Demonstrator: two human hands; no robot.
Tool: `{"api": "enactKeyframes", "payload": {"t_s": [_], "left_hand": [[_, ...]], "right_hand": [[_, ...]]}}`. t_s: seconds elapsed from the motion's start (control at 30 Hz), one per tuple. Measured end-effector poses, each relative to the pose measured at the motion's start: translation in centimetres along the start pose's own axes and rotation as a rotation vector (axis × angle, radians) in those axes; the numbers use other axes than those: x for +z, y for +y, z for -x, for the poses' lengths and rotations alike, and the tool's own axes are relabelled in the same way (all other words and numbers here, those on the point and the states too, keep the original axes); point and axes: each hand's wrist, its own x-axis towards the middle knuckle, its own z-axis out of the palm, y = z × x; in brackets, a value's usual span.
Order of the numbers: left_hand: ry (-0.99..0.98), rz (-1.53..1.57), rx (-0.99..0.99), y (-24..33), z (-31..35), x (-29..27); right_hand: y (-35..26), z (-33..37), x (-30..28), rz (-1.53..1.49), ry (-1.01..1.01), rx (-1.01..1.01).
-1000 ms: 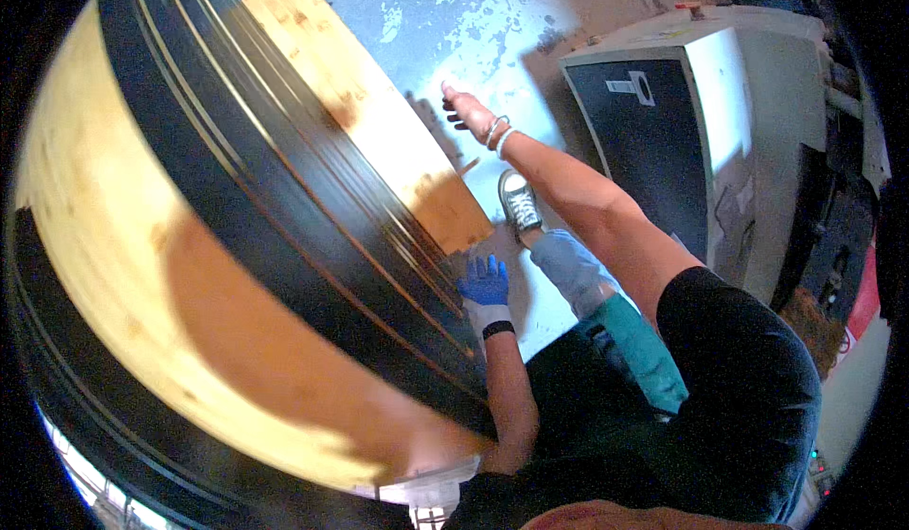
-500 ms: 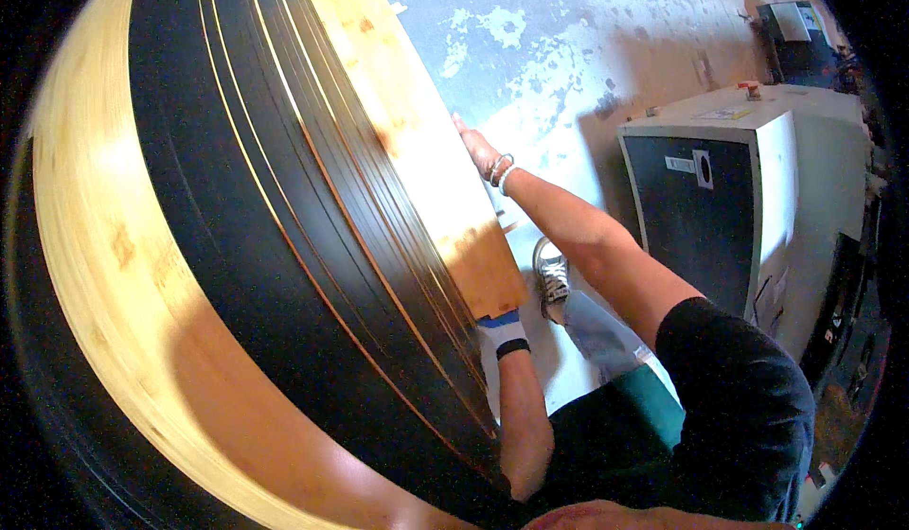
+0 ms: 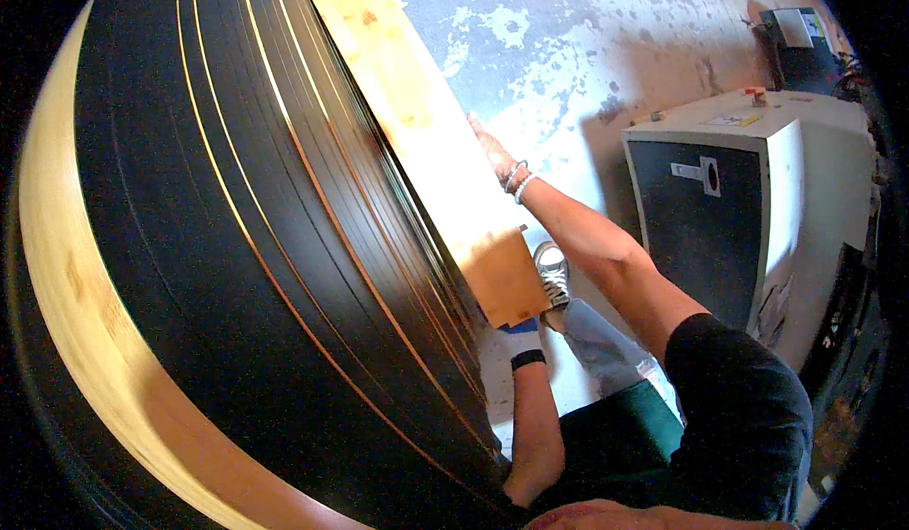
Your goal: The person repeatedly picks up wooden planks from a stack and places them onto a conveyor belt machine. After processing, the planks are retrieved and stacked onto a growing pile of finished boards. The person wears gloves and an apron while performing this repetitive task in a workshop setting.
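Note:
A long, light wooden board [image 3: 417, 123] with knots runs from the top of the view down to the middle. My left hand [image 3: 523, 341], in a white glove with blue on the fingers, grips its near end from below; the fingers are mostly under the wood. On the board's right edge is my right hand [image 3: 494, 158], bare with bracelets at the wrist, holding that long side with part of its fingers hidden. To the left of the board lies a wide stack of dark-faced boards [image 3: 275, 237] with thin, light edge lines; a narrow dark gap separates the two.
A pale metal cabinet [image 3: 828, 189] with a dark front panel stands on the right. Behind it is another dark box [image 3: 800, 43]. The floor [image 3: 530, 28] is grey with worn white patches. My shoe [image 3: 551, 270] is just right of the board's near end.
The wooden board has moved right, away from the dark stack, and the gap beside it has widened. Both my hands have shifted right with it.

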Motion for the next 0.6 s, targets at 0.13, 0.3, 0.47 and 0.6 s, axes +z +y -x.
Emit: {"api": "enactKeyframes", "payload": {"t_s": [0.13,0.3,0.47,0.6], "left_hand": [[0.021,-0.023,-0.032,-1.9,-0.1,0.2],[0.078,-0.051,-0.006,-2.2,1.3,-0.6],[0.139,-0.071,-0.005,-2.2,2.6,-1.3],[0.198,-0.089,0.044,-1.0,3.8,-2.2]], "right_hand": [[1.1,0.0,-3.7,0.348,0.092,-0.038],[3.1,2.9,-3.8,0.634,0.157,-0.134],[4.1,3.2,-6.4,0.734,0.094,-0.056],[0.5,-1.2,-1.2,0.333,0.012,-0.196]]}}
